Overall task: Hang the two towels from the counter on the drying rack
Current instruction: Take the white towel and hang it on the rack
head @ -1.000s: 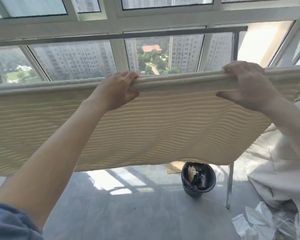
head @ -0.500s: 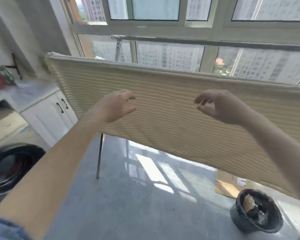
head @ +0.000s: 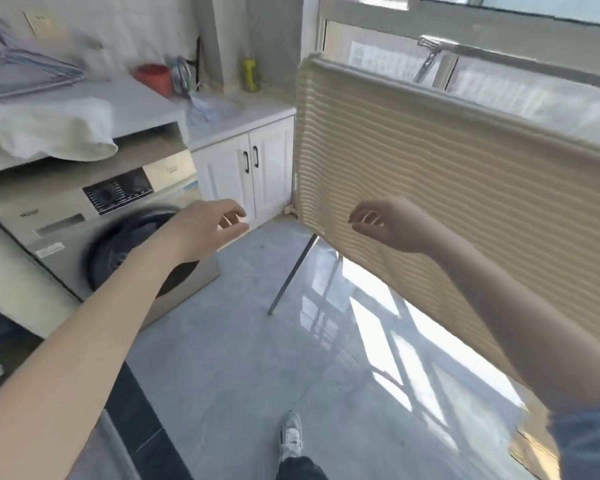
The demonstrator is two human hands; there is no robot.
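A: Far left, we log a white towel lying on the counter above the washer.
B: Next our left hand, mid-air, fingers loosely spread, holding nothing.
A: Our right hand has slack, curled fingers and is empty, in front of the cream towel.
B: That one drapes over the rack.

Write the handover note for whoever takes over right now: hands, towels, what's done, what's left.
Left hand: open, empty, out in front of the washing machine.
Right hand: loosely curled, empty, by the beige ribbed towel.
Beige ribbed towel: draped over the drying rack.
White towel: lying on the counter above the washing machine.
Done: one towel hung.
Left: fetch the white towel and hang it too.
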